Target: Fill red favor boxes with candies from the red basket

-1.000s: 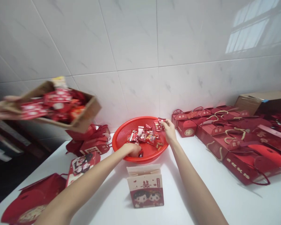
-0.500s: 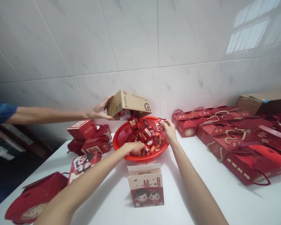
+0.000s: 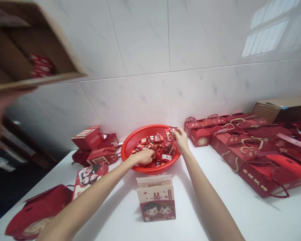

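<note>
A red plastic basket (image 3: 126, 150) stands against the wall, holding many red-wrapped candies (image 3: 163, 147). My left hand (image 3: 145, 156) reaches inside it, fingers curled down among the candies; what they grip, if anything, is hidden. At the basket's right rim, my right hand (image 3: 182, 140) pinches a red candy packet with white dots (image 3: 170, 134). In front of the basket, between my forearms, an upright paper gift box (image 3: 157, 204) with two cartoon faces stands with its top flaps up.
A co-worker's hand (image 3: 0, 107), blurred, holds a cardboard box (image 3: 62, 75) at upper left with a red packet inside. Red gift boxes (image 3: 87, 139) are stacked on the left. Many more red boxes (image 3: 256, 174) and a brown carton (image 3: 273, 108) line the right side.
The co-worker's cardboard box, which was tipping candies into the basket, has swung away to the upper left. More of the basket's contents now show. My hands have barely moved.
</note>
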A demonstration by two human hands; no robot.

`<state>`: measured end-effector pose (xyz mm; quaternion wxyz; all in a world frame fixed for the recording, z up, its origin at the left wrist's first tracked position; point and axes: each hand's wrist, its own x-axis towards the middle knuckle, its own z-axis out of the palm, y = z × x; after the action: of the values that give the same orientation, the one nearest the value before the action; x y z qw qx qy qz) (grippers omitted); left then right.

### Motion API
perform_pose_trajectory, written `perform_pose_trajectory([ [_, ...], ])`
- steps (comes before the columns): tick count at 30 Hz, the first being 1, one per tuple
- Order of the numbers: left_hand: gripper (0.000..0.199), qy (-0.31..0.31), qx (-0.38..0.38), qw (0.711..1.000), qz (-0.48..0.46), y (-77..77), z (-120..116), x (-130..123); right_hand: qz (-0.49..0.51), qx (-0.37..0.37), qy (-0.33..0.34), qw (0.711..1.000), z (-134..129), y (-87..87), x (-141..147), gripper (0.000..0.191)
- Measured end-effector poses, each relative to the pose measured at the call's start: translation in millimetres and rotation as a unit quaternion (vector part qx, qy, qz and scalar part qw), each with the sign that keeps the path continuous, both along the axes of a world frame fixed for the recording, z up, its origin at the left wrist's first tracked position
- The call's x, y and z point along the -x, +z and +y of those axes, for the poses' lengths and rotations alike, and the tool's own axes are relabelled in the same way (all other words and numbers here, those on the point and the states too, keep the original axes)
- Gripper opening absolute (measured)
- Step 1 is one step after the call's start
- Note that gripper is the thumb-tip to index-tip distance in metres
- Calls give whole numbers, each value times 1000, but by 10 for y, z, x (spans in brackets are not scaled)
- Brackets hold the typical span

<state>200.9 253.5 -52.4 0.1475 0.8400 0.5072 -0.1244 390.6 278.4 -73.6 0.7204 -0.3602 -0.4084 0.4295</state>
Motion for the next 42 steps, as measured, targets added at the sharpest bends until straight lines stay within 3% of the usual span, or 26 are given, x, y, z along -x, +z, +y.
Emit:
perform_pose_trajectory([
  [5, 38, 40, -52, 996, -57, 76, 72, -7, -3, -1, 2, 1000, -2, 6, -5, 20],
  [10, 40, 11, -34, 995, -95, 123, 66, -48, 1, 1, 2, 1000, -17, 18, -5, 17],
  [17, 47, -3, -90, 996, 3, 56, 24, -111, -1, 4, 0, 1000, -6, 7, -8, 18],
  [21, 23, -6, -82, 997, -1, -6, 63, -98, 2, 4, 7, 1000, -8, 7, -11, 19],
  [25, 21, -9, -85, 996, -31, 29, 79, -44, 18, 7, 27, 999, -8, 12, -17, 21],
  [28, 22, 5, -118, 986, -122, 83, 35, 26, 41, 21, 62, 997, -8, 28, -27, 26],
  [35, 24, 71, -277, 881, -377, 154, -241, 167, 81, 64, 212, 972, -195, 229, -66, 32],
  [39, 24, 60, -369, 807, -456, 221, -421, 162, 92, 74, 275, 954, -376, 365, -45, 33],
  [42, 22, 16, -427, 752, -503, 274, -509, 132, 116, 67, 328, 935, -510, 434, -28, 31],
])
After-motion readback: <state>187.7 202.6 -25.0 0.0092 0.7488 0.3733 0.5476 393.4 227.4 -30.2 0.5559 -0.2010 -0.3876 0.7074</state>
